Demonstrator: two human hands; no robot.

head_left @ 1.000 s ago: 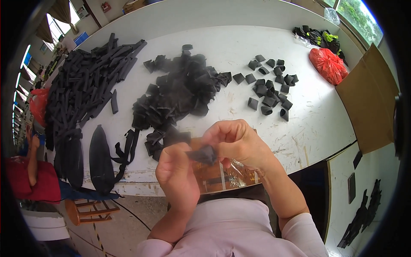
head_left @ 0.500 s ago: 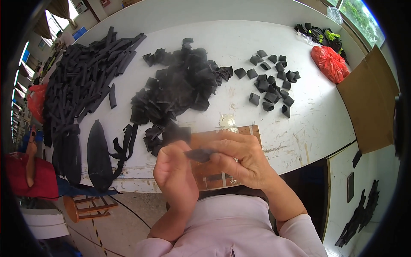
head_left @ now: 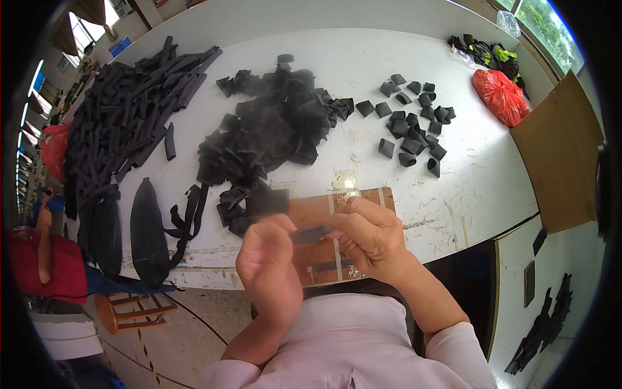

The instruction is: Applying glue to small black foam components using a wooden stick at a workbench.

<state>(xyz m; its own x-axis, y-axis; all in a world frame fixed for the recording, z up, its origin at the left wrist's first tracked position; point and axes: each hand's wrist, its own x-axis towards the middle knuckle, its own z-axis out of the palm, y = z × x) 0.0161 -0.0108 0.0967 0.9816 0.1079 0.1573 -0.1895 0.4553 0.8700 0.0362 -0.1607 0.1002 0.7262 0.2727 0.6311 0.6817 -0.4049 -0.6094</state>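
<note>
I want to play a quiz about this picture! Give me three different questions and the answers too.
1. True or false: both hands hold the small black piece at once.
2. Which is nearest the red bag? A) the long black strips B) the small folded black pieces C) the wooden stool
3. Fill in: under the hands lies a brown ___ board on the white table.

Key:
1. True: the left hand and right hand pinch it from either end.
2. B
3. cardboard
</note>
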